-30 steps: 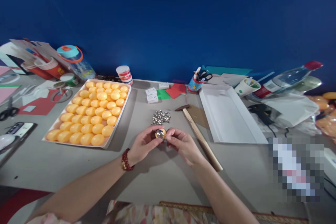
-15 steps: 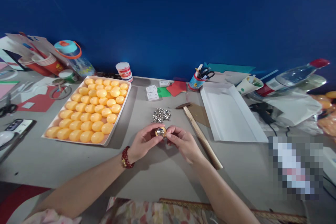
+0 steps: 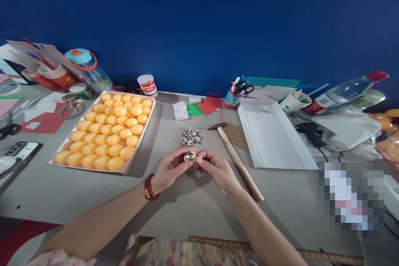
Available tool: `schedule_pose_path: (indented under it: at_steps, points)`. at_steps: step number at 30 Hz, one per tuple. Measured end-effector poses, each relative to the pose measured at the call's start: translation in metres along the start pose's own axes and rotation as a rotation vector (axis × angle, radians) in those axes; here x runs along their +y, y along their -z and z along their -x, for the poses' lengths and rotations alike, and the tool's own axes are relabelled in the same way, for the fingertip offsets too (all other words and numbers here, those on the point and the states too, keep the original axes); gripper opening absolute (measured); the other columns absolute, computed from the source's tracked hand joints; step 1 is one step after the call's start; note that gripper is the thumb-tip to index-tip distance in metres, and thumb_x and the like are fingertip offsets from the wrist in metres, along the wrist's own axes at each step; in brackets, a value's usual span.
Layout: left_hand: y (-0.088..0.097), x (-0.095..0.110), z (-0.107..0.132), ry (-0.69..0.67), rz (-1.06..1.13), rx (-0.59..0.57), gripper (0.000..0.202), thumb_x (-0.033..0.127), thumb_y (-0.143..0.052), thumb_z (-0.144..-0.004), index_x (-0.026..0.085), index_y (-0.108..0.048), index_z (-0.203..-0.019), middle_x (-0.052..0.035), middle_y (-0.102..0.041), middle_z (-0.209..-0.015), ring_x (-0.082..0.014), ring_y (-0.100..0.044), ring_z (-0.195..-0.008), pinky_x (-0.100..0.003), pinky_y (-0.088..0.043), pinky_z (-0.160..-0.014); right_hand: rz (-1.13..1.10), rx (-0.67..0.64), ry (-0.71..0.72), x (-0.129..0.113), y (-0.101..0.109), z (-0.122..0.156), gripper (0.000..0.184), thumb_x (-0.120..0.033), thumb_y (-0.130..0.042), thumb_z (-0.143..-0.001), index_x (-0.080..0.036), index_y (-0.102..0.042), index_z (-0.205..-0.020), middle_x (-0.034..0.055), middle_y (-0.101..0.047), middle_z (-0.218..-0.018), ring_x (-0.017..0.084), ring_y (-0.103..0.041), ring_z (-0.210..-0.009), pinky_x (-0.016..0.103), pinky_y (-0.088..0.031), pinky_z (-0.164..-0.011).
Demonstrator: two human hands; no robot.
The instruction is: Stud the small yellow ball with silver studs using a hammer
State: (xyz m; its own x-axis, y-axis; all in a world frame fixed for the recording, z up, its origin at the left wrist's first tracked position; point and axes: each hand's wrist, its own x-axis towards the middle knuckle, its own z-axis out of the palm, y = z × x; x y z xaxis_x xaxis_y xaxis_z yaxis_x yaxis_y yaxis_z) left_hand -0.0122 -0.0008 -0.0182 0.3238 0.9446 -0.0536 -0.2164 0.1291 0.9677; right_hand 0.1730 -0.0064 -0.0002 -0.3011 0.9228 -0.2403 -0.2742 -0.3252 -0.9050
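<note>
Between my two hands, above the grey tabletop, is an orange ball [image 3: 195, 158] with a shiny silver metal piece [image 3: 189, 156] on its upper face. My left hand [image 3: 170, 168] is closed around the ball's left side, thumb in front and fingers behind. My right hand [image 3: 218, 170] pinches at the ball's right edge; whether a small part sits between those fingertips I cannot make out. Just beyond the hands lies a heap of small shiny metal pieces [image 3: 190, 137]. Many similar orange balls [image 3: 102, 139] fill a shallow white box [image 3: 125, 169] to the left.
A hammer [image 3: 240, 162] with a wooden handle lies right of my hands, beside an open white box lid [image 3: 277, 133]. Farther back stand a red-and-white tub [image 3: 147, 86], small white boxes [image 3: 180, 112] and a pen cup [image 3: 232, 99]. A plastic bottle [image 3: 343, 93] leans at right.
Both hands stay in nearly the same place around the orange ball. Only a very slight shift of the view and fingers shows.
</note>
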Motion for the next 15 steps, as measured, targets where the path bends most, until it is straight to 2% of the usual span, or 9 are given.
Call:
schedule_pose_path:
  at_steps: [9,15]
  points:
    - [-0.0005,0.0014,0.0002,-0.014,-0.071,0.03,0.035,0.031,-0.071,-0.082,0.018,-0.069,-0.115,-0.0113,-0.066,-0.122,-0.0195,-0.067,-0.094,-0.026,-0.058,-0.075,0.091,0.004,0.004,-0.0032,-0.0015,0.0018,0.031,-0.048,-0.073,-0.081,-0.019,-0.062,-0.083,-0.0009,-0.059,-0.071,0.013,-0.055,-0.063,0.026,-0.047,-0.066]
    - [-0.0009,0.0021,0.0003,-0.003,-0.074,0.039,0.034,0.03,-0.072,-0.082,0.018,-0.07,-0.113,-0.0104,-0.065,-0.121,-0.0183,-0.066,-0.093,-0.024,-0.058,-0.074,0.074,-0.043,0.001,-0.0029,-0.0011,0.0011,0.03,-0.047,-0.071,-0.083,-0.019,-0.06,-0.083,-0.0014,-0.06,-0.074,0.013,-0.058,-0.066,0.027,-0.049,-0.07]
